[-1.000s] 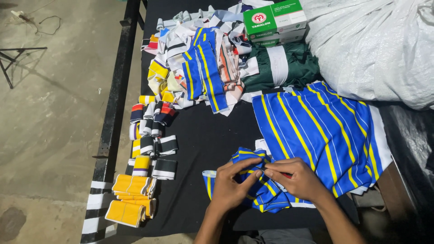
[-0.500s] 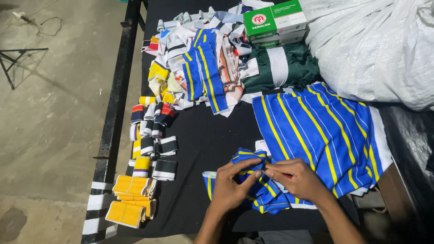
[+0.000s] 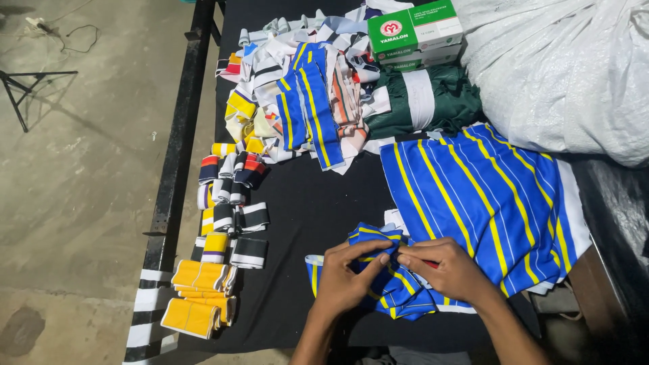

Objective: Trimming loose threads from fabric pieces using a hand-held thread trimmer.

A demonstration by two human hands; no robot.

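Pinching a small blue fabric piece with yellow stripes (image 3: 385,284), left hand (image 3: 348,277) and right hand (image 3: 449,270) fingers close on it over the black bench (image 3: 318,209).

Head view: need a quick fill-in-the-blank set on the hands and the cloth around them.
1. Both hands pinch a small blue cloth piece with ____ stripes.
2. The green and white box sits at the table's ____ edge.
3. The folded yellow bands lie on the person's ____ side.
4. The left hand and right hand nearly ____ at the fingertips.

Missing: yellow; far; left; touch
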